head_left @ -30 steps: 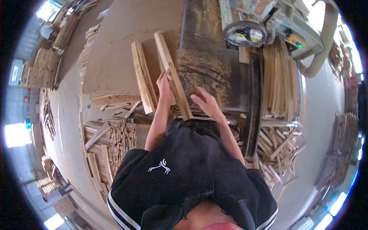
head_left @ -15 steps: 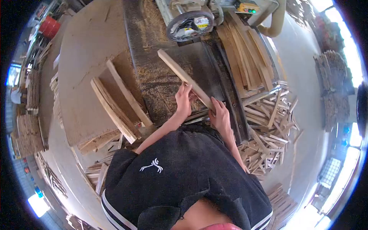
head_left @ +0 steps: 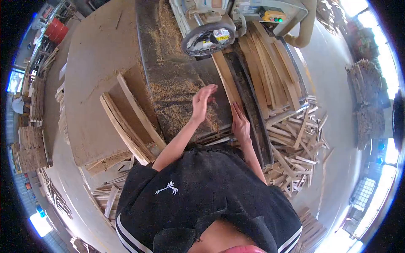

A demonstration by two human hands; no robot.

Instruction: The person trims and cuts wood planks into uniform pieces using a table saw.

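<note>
A wooden board (head_left: 225, 76) lies flat on the dark machine table (head_left: 190, 101), along the dark guide rail (head_left: 253, 105). Its far end runs in under the machine head, where it is hidden. My right hand (head_left: 241, 122) grips the board's near end, fingers forward against the wood. Left of the board, my left hand (head_left: 202, 103) hovers over the sawdust-covered table with its fingers stretched out, holding nothing and apart from the wood. A round black-rimmed wheel (head_left: 209, 39) with a caution label sits on the machine above the board's far end.
Several long boards (head_left: 270, 67) rest right of the rail. Two curved pieces (head_left: 126, 126) lie on the brown side table (head_left: 93, 63) at left. A heap of offcuts (head_left: 295, 147) covers the floor at right. A control box (head_left: 272, 16) shows a green light.
The board has swung from slanting in both hands to lying along the rail, its far end under the machine head. My left hand has let go of it; my right hand stays at its near end.
</note>
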